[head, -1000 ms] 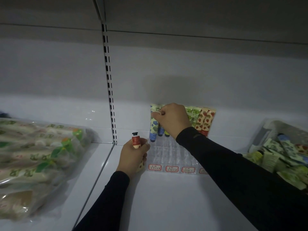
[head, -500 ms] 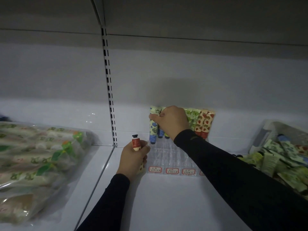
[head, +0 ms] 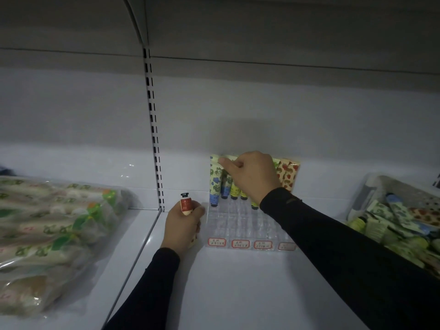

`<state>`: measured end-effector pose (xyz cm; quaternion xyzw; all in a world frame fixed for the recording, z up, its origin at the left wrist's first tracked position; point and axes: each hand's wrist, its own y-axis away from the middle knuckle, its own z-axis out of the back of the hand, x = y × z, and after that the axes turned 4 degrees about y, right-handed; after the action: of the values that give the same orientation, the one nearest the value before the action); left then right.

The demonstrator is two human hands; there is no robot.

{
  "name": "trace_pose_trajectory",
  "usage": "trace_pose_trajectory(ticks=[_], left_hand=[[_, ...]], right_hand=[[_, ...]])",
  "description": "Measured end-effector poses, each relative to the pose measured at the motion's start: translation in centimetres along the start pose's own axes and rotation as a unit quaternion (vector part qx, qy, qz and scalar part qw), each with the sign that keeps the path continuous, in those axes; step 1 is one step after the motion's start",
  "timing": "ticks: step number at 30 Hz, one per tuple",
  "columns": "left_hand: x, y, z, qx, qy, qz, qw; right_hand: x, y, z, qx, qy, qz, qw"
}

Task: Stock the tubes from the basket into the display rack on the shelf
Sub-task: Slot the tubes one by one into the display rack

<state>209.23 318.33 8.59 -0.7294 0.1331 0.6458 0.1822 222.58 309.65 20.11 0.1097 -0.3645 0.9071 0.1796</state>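
1. Centre of the frame: a clear plastic display rack sits on a white shelf, pushed back toward the rear wall. Only its back row is filled, with patterned tubes standing cap down, so the front pockets are open for more stock.

2. The right hand reaches over the back row, fingers curled and pinching the flat top end of one tube. It looks to be seating or straightening it in its pocket.

3. The left hand, just left of the rack, is wrapped around a red tube held upright with its black cap on top, probably kept ready as the next one to go in.

4. Right edge of the frame: a pale basket holds a loose heap of more tubes, within easy reach.

5. Left of the frame: a clear plastic bag of packed goods lies on the neighbouring shelf.

6. Red-bordered price labels run along the rack's front edge; their writing is too small and dim to read.
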Motion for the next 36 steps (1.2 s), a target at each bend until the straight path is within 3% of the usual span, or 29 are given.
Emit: trace_pose_trajectory(ticks=[3, 7, 12, 16, 19, 24, 29, 32, 34, 36], left_hand=[[-0.6, 0.3, 0.5, -0.002, 0.059, 0.01, 0.998], [-2.2, 1.5, 0.9, 0.017, 0.191, 0.05, 0.98], [-5.5, 4.3, -0.4, 0.068, 0.196, -0.011, 0.978], [-7.5, 5.8, -2.2, 0.126, 0.235, -0.019, 0.964], [-7.5, 6.3, -3.7, 0.123, 0.272, -0.007, 0.954], [-6.7, 7.3, -6.0, 0.108, 0.281, 0.031, 0.953], [-5.3, 8.2, -8.1, 0.125, 0.152, 0.019, 0.98], [-4.7, 8.4, -8.8, 0.131, 0.013, -0.062, 0.989], [-4.2, 8.3, -8.6, 0.122, -0.123, -0.135, 0.976], [-3.1, 7.9, -7.7, 0.09, -0.298, -0.205, 0.928]], right_hand=[[-0.5, 1.4, 1.1, 0.007, -0.015, 0.005, 1.0], [-0.9, 3.9, 2.1, 0.085, -0.052, 0.006, 0.995], [-1.5, 6.7, 2.7, 0.204, -0.132, -0.052, 0.969], [-1.7, 8.2, 3.6, 0.279, -0.26, -0.157, 0.911], [-2.5, 8.9, 4.5, 0.303, -0.366, -0.22, 0.852], [-4.5, 9.6, 6.8, 0.204, -0.514, -0.291, 0.781], [-6.6, 9.5, 8.4, 0.115, -0.539, -0.309, 0.775], [-7.3, 9.6, 8.6, 0.083, -0.531, -0.308, 0.785], [-7.9, 9.5, 8.9, 0.055, -0.513, -0.296, 0.804], [-8.9, 9.1, 9.4, 0.026, -0.459, -0.269, 0.846]])
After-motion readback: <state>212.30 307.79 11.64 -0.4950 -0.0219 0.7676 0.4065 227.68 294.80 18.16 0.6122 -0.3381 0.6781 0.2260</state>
